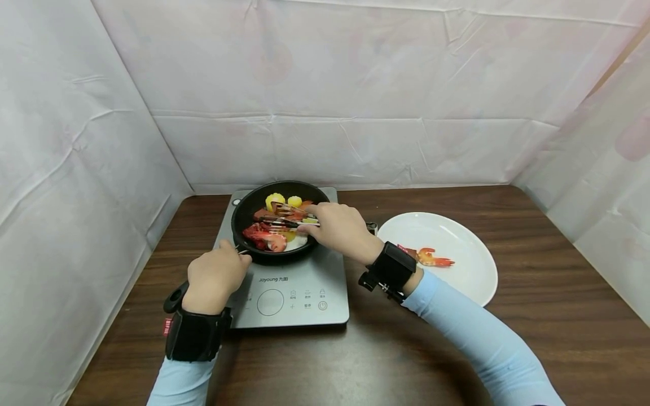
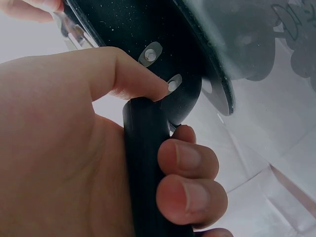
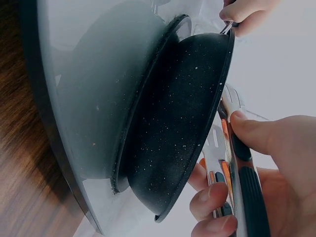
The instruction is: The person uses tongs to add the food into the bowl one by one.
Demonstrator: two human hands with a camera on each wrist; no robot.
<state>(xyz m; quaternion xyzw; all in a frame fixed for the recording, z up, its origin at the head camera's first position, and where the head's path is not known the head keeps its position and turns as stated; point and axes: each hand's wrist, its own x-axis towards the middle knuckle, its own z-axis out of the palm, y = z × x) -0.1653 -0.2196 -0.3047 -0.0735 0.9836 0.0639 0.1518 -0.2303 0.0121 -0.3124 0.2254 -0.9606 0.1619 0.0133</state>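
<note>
My left hand [image 1: 217, 277] grips the black handle [image 2: 145, 163] of a dark frying pan [image 1: 246, 211], fingers curled round it and thumb at its pan end. My right hand [image 1: 342, 228] holds metal tongs with black grips [image 3: 254, 202], their ends reaching over the food in the pan. In the pan lie yellow corn pieces [image 1: 275, 201], a reddish shrimp [image 1: 274, 241] and other red and white food. The tongs partly cover this food, so whether they pinch a piece cannot be seen. The pan sits on a silver induction cooker [image 1: 304, 307].
A white oval plate [image 1: 472, 248] lies to the right on the brown wooden table [image 1: 406, 366]. On it is a cooked shrimp [image 1: 434, 258], partly behind my right wrist. Pale sheeting [image 1: 345, 152] hangs behind the table and along both sides.
</note>
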